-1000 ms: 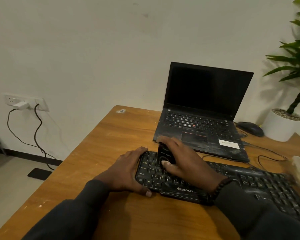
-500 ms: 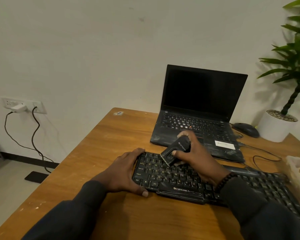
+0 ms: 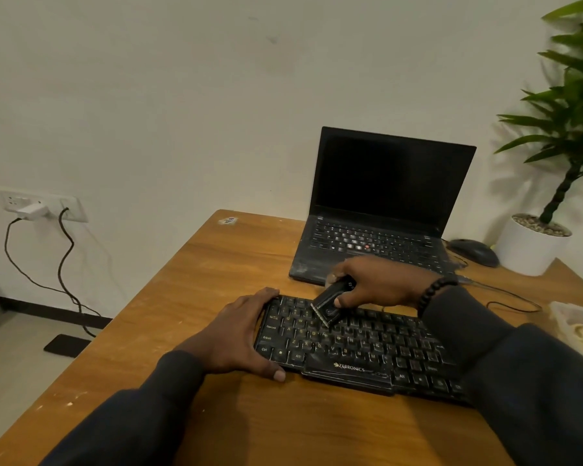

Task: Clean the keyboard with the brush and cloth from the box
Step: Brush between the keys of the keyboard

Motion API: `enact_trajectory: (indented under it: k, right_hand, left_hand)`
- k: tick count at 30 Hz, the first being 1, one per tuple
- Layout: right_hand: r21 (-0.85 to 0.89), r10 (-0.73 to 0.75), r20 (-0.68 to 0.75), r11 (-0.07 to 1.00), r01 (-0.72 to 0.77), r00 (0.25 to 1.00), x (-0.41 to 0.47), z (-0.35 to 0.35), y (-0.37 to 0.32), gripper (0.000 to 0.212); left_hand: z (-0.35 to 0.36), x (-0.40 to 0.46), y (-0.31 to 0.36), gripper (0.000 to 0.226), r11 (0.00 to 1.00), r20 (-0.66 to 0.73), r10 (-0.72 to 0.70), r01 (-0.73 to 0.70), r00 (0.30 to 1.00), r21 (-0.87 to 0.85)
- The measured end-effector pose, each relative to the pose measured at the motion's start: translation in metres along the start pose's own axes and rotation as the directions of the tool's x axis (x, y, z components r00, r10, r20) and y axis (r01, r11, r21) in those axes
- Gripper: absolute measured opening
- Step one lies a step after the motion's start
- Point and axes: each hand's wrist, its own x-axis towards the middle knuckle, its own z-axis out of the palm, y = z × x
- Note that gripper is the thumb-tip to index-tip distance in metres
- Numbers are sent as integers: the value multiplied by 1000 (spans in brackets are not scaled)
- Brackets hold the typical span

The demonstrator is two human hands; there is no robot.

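A black keyboard (image 3: pixel 360 351) lies across the wooden table (image 3: pixel 216 264) in front of me. My left hand (image 3: pixel 236 334) grips its left end, thumb along the near edge and fingers over the far corner. My right hand (image 3: pixel 374 282) holds a small black brush (image 3: pixel 329 302) tilted down to the left, its bristle edge touching the upper-left keys. A pale box (image 3: pixel 576 322) shows at the right edge of the table; the cloth is not clearly visible.
An open black laptop (image 3: pixel 377 210) stands behind the keyboard. A black mouse (image 3: pixel 473 252) and a white pot with a green plant (image 3: pixel 532 247) sit at the back right. Cables trail across the table on the right. A wall socket (image 3: pixel 41 205) with cords is at left.
My right hand has lifted from flat on the keys and swung toward the keyboard's far edge, tilting the brush down to the left. My left hand stays on the keyboard's left end.
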Motion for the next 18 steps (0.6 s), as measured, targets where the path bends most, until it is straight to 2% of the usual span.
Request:
enact_trajectory:
  k: [5, 9, 18]
  right_hand:
    - [-122, 16, 58, 993, -8, 998, 5, -2, -6, 17]
    - [-177, 19, 97, 984, -1, 995, 4, -5, -2, 28]
    - [-10, -26, 91, 1000, 27, 996, -13, 5, 10, 36]
  left_hand:
    - [0, 0, -1, 134, 1000, -1, 2, -2, 1000, -10]
    - [0, 0, 0, 134, 1000, 0, 5, -5, 1000, -12]
    - [0, 1, -2, 136, 1000, -5, 12, -12, 1000, -4]
